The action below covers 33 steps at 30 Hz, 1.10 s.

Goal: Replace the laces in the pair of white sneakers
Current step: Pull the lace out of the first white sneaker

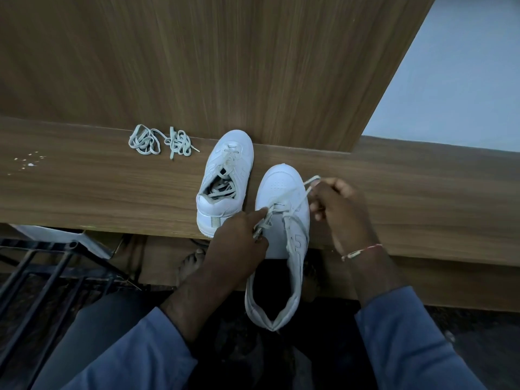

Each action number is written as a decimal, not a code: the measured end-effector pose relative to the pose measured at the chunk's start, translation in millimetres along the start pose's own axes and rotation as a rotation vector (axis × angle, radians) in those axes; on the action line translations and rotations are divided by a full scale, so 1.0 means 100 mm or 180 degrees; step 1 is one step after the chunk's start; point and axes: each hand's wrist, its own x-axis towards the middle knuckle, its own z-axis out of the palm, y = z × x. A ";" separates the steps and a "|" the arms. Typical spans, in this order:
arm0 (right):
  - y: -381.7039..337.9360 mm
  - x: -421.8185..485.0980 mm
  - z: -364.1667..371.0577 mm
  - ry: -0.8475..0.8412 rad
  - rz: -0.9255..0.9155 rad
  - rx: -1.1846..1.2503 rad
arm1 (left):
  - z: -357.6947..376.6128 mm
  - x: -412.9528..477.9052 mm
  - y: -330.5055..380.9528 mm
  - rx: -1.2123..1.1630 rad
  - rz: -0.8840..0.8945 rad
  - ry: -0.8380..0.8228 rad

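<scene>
Near sneaker [282, 187]: heel overhangs tabletop [84, 192] edge toward person, toe rests on it. Left grip [239, 240]: forefinger stretched to lowest eyelets, other fingers curled round one end of lace [302, 197]. Right grip [340, 212]: thread band on wrist, fingers pinch other end, drawn taut just right of toe. Second sneaker [230, 164]: just beyond, to left, laced, loose ends tucked inside. Two loose laces [160, 142]: bunched farther left, near wood panel [197, 66].

Blue long sleeves [408, 347], red-and-white thread bracelet [361, 251] on right wrist, grey trousers [112, 319], bare foot [191, 263]
</scene>
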 end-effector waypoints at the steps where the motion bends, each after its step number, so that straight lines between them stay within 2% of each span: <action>1: 0.00 0.01 -0.03 0.0083 0.0085 0.0189 | 0.00 0.00 -0.01 0.0017 0.0025 0.0020; 2: 0.01 -0.02 -0.05 0.0027 0.0132 0.0097 | 0.00 0.00 -0.01 0.0015 0.0038 0.0031; 4: 0.08 -0.12 -0.06 -0.0332 0.0120 -0.0700 | 0.00 0.01 -0.03 -0.0023 0.0032 0.0019; 6: 0.14 -0.20 0.00 -0.0707 -0.0165 -0.1384 | 0.00 0.02 -0.03 -0.0036 0.0047 -0.0008; 7: 0.16 -0.20 0.04 -0.0781 -0.0313 -0.1491 | 0.00 0.03 -0.04 -0.0038 0.0074 -0.0003; 9: 0.11 -0.13 0.06 -0.0622 -0.0309 -0.1092 | 0.00 0.03 -0.03 -0.0080 0.0088 -0.0004; 12: -0.08 0.01 -0.05 0.0213 0.0050 0.0466 | -0.02 0.00 -0.03 -0.0109 0.0093 -0.0021; 14: -0.07 0.04 -0.18 0.0337 0.0266 0.0612 | 0.00 0.00 -0.04 -0.0094 0.0119 -0.0037; 17: 0.06 -0.09 -0.14 -0.0351 0.0509 -0.0626 | 0.00 0.03 -0.05 -0.0090 0.0080 -0.0013; 19: 0.10 -0.17 -0.06 -0.0783 0.0255 -0.1388 | 0.01 0.04 -0.05 -0.0062 0.0091 -0.0012; 20: 0.10 -0.16 -0.03 -0.0841 0.0102 -0.1379 | 0.01 0.03 -0.05 -0.0053 0.0096 -0.0024; 21: 0.08 -0.12 -0.01 -0.0742 0.0038 -0.1051 | 0.00 0.02 -0.04 -0.0063 0.0091 -0.0042; 24: -0.01 0.08 -0.14 0.0165 0.0069 0.0827 | 0.00 -0.01 -0.04 -0.0112 0.0080 -0.0084; 25: 0.00 0.12 -0.20 0.0313 0.0109 0.1155 | -0.01 -0.01 -0.03 -0.0116 0.0079 -0.0073; 26: 0.02 0.11 -0.22 0.0243 0.0192 0.1257 | -0.01 -0.01 -0.03 -0.0118 0.0074 -0.0058; 28: 0.07 0.00 -0.19 -0.0320 0.0466 0.0867 | 0.00 0.01 -0.04 -0.0123 0.0067 -0.0033; 30: 0.16 -0.12 -0.12 -0.0793 0.0530 -0.0197 | 0.00 0.01 -0.04 -0.0104 0.0079 -0.0017; 31: 0.18 -0.15 -0.08 -0.0811 0.0462 -0.0592 | 0.00 0.02 -0.04 -0.0102 0.0092 -0.0017; 33: 0.19 -0.15 -0.02 -0.0638 0.0320 -0.0696 | 0.00 0.02 -0.05 -0.0110 0.0112 -0.0037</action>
